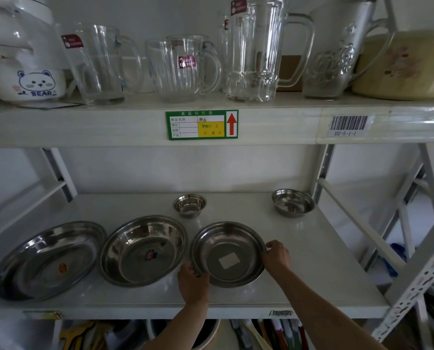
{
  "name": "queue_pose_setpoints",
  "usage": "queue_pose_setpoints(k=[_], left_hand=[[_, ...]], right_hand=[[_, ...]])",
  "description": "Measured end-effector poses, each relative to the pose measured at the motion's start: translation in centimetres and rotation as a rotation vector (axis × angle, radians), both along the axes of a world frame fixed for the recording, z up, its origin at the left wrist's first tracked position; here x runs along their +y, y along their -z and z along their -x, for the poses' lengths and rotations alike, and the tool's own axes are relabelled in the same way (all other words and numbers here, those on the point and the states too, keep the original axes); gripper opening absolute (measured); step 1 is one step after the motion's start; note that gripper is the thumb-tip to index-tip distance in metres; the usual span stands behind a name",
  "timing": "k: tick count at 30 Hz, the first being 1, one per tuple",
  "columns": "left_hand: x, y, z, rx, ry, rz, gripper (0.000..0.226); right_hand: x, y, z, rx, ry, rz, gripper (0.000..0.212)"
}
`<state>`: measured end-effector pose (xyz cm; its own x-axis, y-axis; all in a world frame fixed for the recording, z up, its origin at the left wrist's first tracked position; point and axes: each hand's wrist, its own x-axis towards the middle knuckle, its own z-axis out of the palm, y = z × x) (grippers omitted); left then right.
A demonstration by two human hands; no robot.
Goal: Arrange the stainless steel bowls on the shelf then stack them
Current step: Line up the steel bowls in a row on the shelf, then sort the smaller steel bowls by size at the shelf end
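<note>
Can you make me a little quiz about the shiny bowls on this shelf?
1. How many steel bowls sit on the lower shelf?
2. True or false: both hands grip the bowl with the white sticker.
3. Which bowl is smallest: A the back middle bowl, B the back right bowl, C the far left bowl?

Key: 1. Five. 2. True: left hand and right hand hold its rim. 3. A.
</note>
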<state>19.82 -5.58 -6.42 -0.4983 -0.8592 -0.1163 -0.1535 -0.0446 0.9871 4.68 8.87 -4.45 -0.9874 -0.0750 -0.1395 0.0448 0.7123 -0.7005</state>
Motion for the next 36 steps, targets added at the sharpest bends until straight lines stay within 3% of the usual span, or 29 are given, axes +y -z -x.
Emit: queue_pose_setpoints(k=[6, 9, 13, 21, 29, 36], left_hand=[[-0.5, 0.5, 0.2, -0.059, 0.065, 0.060, 0.034], [-0.7, 0.5, 0.3, -0.142, 0.086, 0.223, 0.011], [-0.3, 0.4, 0.3, -0.254, 0.008, 0.396, 0.034], [0.4, -2.8, 2.4, -0.069, 0.105, 0.259, 0.014], [2.3, -4.3, 6.6, -0.147, 0.353, -0.034, 0.030], [5.4, -6.4, 9.7, -0.063, 0.410, -0.096, 0.019]], right_hand=[[0.6, -0.3, -0.2, -0.045, -0.010, 0.028, 0.033], [0.8, -0.4, -0.3, -0.059, -0.012, 0.043, 0.035], [1.3, -0.5, -0.2, -0.069, -0.016, 0.072, 0.038], [2.3, -1.3, 0.9, -0.042, 0.005, 0.112, 0.040], [3.2, -2.1, 2.7, -0.085, -0.019, 0.226, 0.031], [4.6, -2.1, 3.6, -0.143, 0.002, 0.355, 0.031]])
